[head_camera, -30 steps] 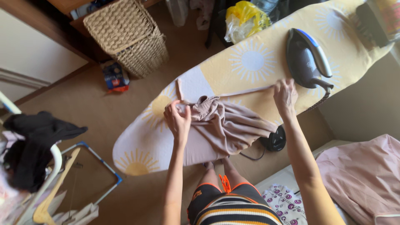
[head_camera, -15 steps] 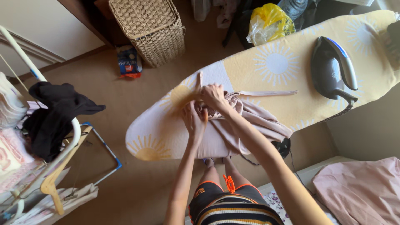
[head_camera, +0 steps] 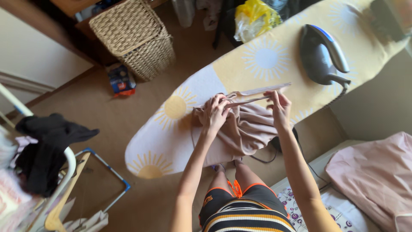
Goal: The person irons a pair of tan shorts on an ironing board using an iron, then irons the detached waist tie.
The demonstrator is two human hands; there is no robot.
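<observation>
Two hands pinch the beige garment [head_camera: 240,129]: left fingers [head_camera: 216,107] at its bunched top, right fingers [head_camera: 274,101] on its strap.

The right hand [head_camera: 279,107], beside the left hand [head_camera: 214,112] at the bunched fabric half a second ago, now sits further right, pinching a strap [head_camera: 257,91] pulled taut between both hands. The dusty-pink garment [head_camera: 244,131] lies more gathered at frame centre.
</observation>
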